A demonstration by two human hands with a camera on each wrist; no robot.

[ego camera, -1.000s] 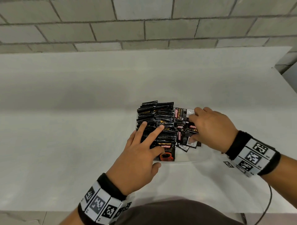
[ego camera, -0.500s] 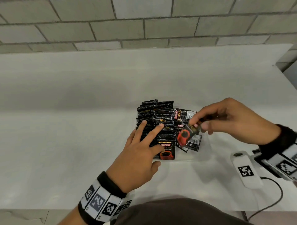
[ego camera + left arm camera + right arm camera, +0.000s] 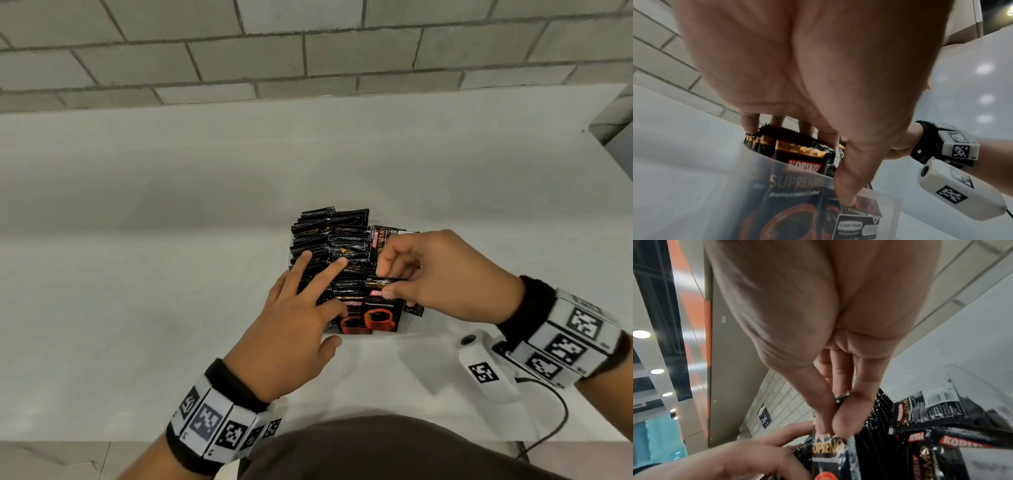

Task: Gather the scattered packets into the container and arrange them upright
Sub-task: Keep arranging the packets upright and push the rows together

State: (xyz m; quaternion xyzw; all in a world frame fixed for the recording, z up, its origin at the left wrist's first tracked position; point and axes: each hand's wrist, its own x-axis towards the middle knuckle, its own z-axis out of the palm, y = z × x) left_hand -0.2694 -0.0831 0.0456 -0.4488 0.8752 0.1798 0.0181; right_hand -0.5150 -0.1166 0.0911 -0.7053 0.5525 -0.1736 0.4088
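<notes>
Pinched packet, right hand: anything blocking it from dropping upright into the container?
Nothing visible blocks it. The right hand pinches the packet by its top edge at the near end of the container. The left hand presses the upright row aside. Loose packets lie flat behind.

Packets (image 3: pixel 382 310) in the container (image 3: pixel 888 209) read "KOPIKO" in white on red, "SUPREMO" in gold, with a blurred line starting "Premium Instant" below. White sticker (image 3: pixel 856 228) on the container's clear front wall reads "SUNNYWARE". Blue wall sign (image 3: pixel 765 418) in the right wrist view reads "ClayGo"; a side-lying packet (image 3: pixel 929 410) shows a barcode, digits unreadable.
</notes>
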